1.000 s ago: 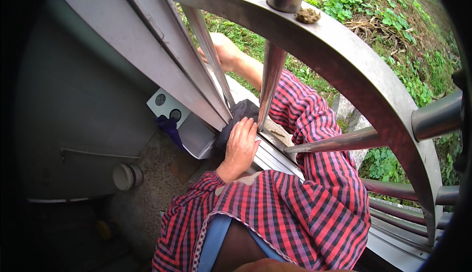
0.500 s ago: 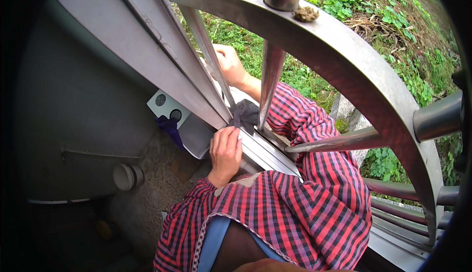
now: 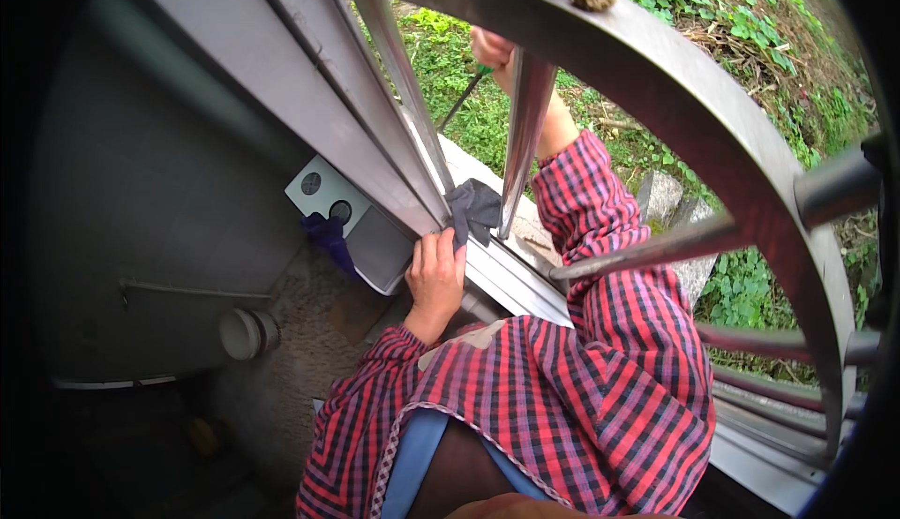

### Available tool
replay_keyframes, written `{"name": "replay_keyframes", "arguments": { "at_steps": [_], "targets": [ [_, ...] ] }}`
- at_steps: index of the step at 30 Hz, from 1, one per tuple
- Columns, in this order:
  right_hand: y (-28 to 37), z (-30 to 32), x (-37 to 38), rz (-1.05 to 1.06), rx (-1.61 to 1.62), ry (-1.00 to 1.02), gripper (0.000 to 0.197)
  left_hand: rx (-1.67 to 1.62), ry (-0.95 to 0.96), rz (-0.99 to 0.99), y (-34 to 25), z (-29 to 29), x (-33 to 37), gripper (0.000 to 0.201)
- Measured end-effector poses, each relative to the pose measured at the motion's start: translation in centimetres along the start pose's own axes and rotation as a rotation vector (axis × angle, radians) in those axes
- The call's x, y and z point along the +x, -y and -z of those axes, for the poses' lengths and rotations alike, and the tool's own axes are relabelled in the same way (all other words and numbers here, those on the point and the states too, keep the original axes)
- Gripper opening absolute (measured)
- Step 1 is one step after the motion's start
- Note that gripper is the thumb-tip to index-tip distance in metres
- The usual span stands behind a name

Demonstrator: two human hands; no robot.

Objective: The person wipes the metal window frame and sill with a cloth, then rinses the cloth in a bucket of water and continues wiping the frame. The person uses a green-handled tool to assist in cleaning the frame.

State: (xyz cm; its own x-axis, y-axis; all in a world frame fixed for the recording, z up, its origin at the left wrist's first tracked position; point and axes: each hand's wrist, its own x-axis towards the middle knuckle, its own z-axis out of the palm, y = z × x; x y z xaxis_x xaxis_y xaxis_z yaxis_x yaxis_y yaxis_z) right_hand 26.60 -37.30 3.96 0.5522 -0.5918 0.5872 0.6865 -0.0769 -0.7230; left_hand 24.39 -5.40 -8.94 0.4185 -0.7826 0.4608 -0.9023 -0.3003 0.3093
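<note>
My left hand (image 3: 435, 282) is at the inner edge of the white window track (image 3: 511, 280), its fingers close together and bent over the edge. A corner of a dark grey cloth (image 3: 476, 210) runs into its fingertips; the rest of the cloth lies bunched on the track against the metal bars. Beyond the bars, my right arm reaches outside, and my right hand (image 3: 494, 50) is closed round the green handle of what looks like a screwdriver (image 3: 459, 104). Its thin dark shaft points down toward the window frame. A bar partly covers that wrist.
A curved metal grille (image 3: 647, 74) with round bars stands close around my right arm. The grey window frame (image 3: 309, 78) slants along the left. Inside, below, are a white panel with round openings (image 3: 328, 195), a purple cloth (image 3: 328, 242) and a white bucket (image 3: 242, 335). Plants grow outside.
My right hand has moved up and outward from the frame, bringing the green-handled screwdriver into sight. My left hand stays at the track, and the grey cloth has shifted slightly.
</note>
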Motion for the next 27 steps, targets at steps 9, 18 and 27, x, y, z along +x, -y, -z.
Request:
{"name": "replay_keyframes", "arguments": {
  "at_steps": [9, 18, 27],
  "targets": [
    [-4.5, 8.4, -4.1, -0.218, 0.565, -0.033, 0.033, 0.038, 0.022, -0.069, 3.0, -3.5, 0.5, 0.023],
    [-3.8, 8.9, -5.3, -0.453, 0.464, -0.117, 0.036, -0.476, -0.146, 0.05, 0.6, 0.0, 1.0, 0.011],
    [5.6, 9.4, -9.6, -0.244, -0.189, -0.318, 0.033, -0.65, 0.135, 0.055, 1.3, -2.0, -0.9, 0.013]
  ]
}}
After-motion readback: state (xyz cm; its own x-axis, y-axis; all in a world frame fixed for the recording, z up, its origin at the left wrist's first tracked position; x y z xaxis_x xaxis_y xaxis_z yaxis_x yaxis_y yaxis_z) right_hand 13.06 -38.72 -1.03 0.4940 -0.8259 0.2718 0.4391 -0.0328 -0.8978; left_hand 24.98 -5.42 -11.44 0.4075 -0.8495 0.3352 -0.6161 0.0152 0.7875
